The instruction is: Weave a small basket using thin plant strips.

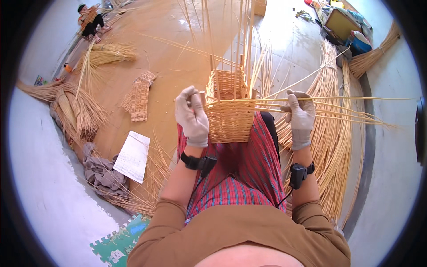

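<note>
A partly woven wicker basket (229, 122) rests at my lap, with tall uprights (242, 38) rising from it and short round wooden pegs at its corners. At its near left corner, my left hand (193, 118), in a pale glove, is closed against the edge beside a peg (202, 97); its fingertips are partly hidden. To the right of the basket, my right hand (301, 116), also gloved, pinches long wicker strands (342, 106). These run from the basket's near rim through the fingers and fan out beyond the hand.
Long wicker bundles (327, 151) lie on the right. More bundles (84, 111) and a woven panel (140, 100) are on the left. A white sheet (132, 156) lies near grey cloth (104, 171). Another person (91, 20) sits at far left; a green mat (118, 244) is near.
</note>
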Demonstrator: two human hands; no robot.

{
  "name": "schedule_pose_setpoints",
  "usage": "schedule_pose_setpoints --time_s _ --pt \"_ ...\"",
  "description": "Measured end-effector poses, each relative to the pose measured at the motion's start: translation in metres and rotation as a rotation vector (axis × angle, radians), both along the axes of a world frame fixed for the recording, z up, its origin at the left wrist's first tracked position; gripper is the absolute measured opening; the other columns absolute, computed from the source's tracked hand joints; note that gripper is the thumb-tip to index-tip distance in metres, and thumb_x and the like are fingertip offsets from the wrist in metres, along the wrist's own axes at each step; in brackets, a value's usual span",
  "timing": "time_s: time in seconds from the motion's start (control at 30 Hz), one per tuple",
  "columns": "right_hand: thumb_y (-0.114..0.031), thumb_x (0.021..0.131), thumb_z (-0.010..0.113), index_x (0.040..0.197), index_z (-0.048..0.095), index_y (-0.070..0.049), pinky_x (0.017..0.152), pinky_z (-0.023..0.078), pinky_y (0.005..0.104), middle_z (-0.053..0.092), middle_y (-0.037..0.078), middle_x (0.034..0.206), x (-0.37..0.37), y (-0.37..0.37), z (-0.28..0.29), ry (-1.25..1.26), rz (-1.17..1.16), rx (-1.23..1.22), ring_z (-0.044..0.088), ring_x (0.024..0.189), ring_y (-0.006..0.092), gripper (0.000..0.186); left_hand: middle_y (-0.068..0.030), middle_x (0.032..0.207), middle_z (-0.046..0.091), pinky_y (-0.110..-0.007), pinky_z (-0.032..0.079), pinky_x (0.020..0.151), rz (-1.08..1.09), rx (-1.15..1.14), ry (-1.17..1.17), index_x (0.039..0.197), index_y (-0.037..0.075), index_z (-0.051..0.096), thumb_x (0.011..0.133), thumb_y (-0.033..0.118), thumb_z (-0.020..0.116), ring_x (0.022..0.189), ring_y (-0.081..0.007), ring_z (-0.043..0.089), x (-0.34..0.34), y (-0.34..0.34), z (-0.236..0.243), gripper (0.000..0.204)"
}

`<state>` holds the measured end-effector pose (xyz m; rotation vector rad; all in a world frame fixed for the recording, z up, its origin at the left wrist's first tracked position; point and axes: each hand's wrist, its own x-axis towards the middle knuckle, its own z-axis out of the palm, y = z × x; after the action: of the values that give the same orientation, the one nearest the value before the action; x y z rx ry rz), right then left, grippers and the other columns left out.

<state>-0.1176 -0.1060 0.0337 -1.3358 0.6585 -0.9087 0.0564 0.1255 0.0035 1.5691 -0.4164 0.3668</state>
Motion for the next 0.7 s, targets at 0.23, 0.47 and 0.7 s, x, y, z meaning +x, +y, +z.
schedule_pose_setpoints --time_s 0.23,0.47,0.7 --pt "-0.01 0.1 0.071 0.114 0.063 -0.004 0.054 0.051 0.0219 0.074 0.009 0.1 0.026 0.009 0.031 0.175 -0.033 -0.255 0.074 0.075 0.0149 0.017 -0.0063 0.085 0.069 -0.027 0.052 0.048 -0.618 0.328 0.597 0.111 0.005 0.065 0.107 0.01 0.06 0.054 -0.0113 0.065 -0.015 -0.053 0.017 0.007" --pt "-0.021 0.095 0.075 0.137 0.061 -0.01 0.092 0.054 0.043 0.073 0.011 0.103 0.11 -0.005 0.08 0.735 -0.144 -1.071 0.071 0.098 0.0269 0.045 -0.0025 0.07 0.063 -0.027 0.044 0.04 -0.567 0.206 0.584 0.104 0.004 0.066 0.106 0.016 0.066 0.046 -0.0096 0.06 -0.027 -0.057 0.009 0.012" --pt "-0.03 0.085 0.08 0.143 0.06 -0.014 0.112 0.041 0.0463 0.073 0.009 0.111 0.056 0.039 -0.003 0.456 0.02 -1.332 0.065 0.112 0.0278 0.064 -0.0079 0.113 0.069 -0.031 0.056 0.086 -0.226 0.066 0.08 0.137 0.004 0.056 0.107 0.009 0.061 0.094 -0.0134 0.068 -0.022 -0.001 0.006 0.032"
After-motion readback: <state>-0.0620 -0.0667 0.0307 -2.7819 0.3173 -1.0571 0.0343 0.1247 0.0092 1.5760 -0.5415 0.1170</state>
